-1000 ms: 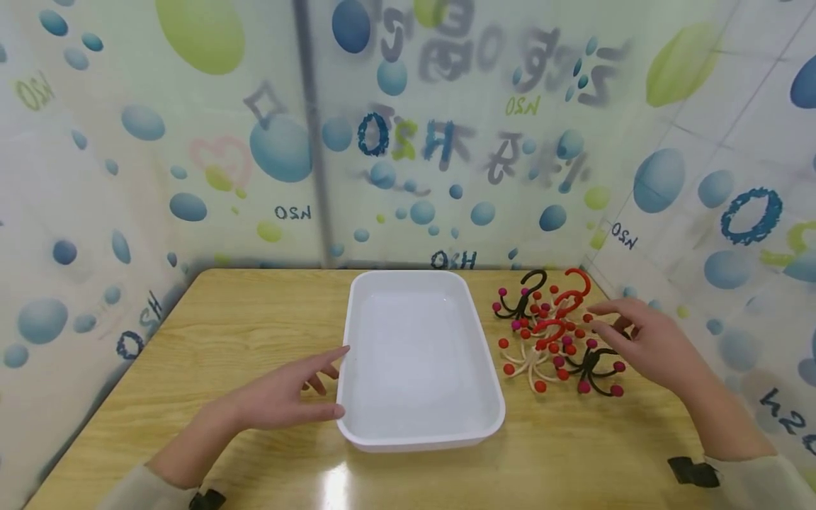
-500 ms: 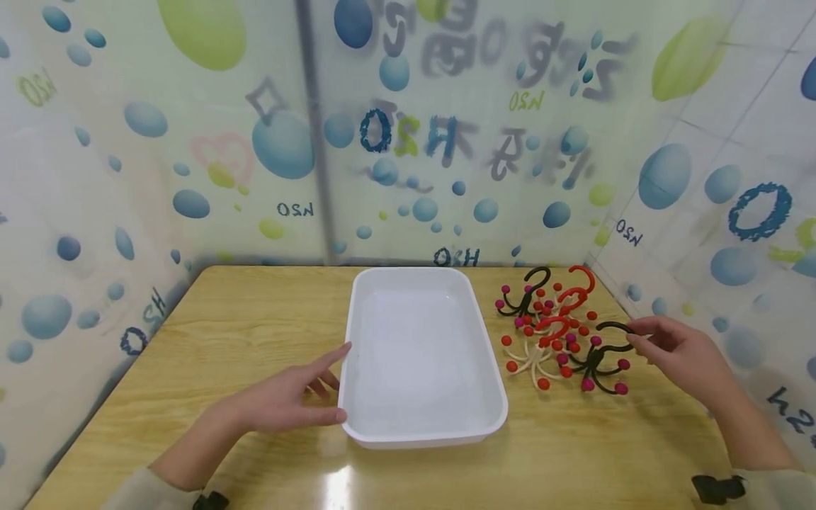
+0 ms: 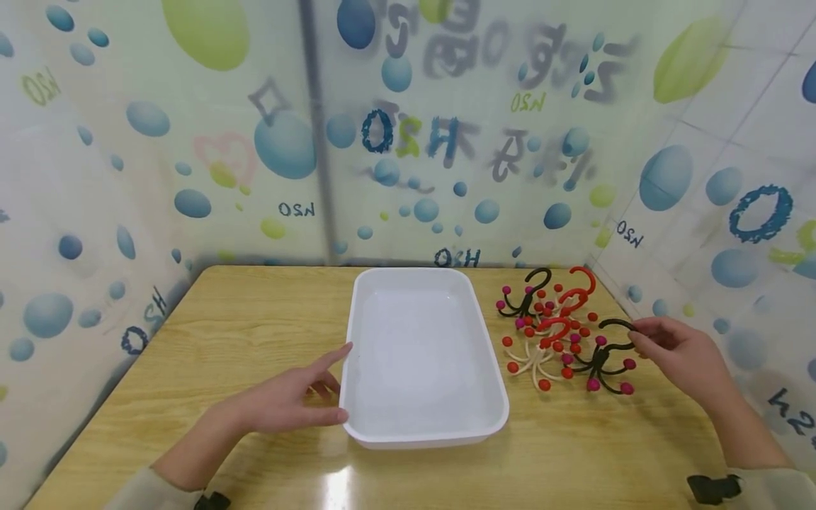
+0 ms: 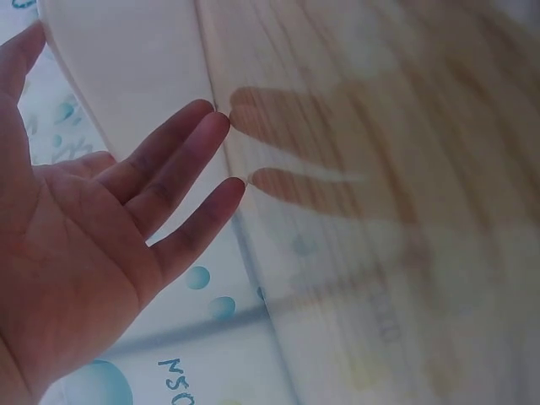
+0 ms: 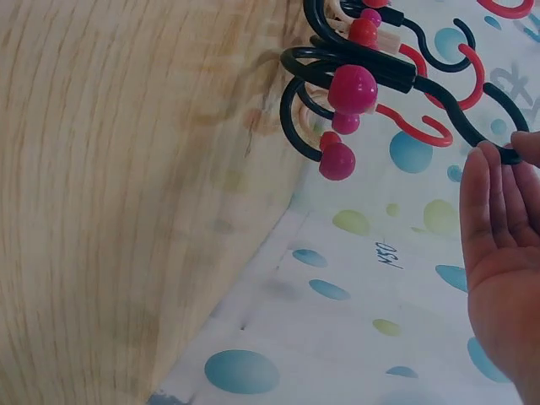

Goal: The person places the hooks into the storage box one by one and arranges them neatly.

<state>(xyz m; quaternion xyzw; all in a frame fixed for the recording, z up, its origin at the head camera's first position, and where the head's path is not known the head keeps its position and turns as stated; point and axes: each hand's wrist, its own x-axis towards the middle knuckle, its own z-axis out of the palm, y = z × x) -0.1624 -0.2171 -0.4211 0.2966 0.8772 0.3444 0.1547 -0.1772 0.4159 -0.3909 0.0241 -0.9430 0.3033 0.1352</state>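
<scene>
My right hand [image 3: 682, 358] pinches the curved hook of a black multi-claw hanger [image 3: 600, 360] with magenta ball tips. In the right wrist view thumb and fingers meet on that hook, and the hanger's body [image 5: 388, 69] hangs out over wood grain. My left hand [image 3: 290, 400] has its thumb and index fingertip at the left rim of a white tray [image 3: 421, 361]. Its other fingers [image 4: 207, 219] are extended at the wooden surface in the left wrist view. Beside the tray's right side lie cream claw hangers [image 3: 534, 360] with red hooks and red balls.
Another black claw hanger [image 3: 525, 304] lies at the back of the cluster, whose pieces overlap. The wooden table [image 3: 274, 304] meets patterned curtain walls [image 3: 395, 170] at the back and on both sides.
My right hand has moved right and down and taken hold of the black hanger's hook. That hanger has shifted slightly right, out from the cluster. The left hand stays at the tray rim.
</scene>
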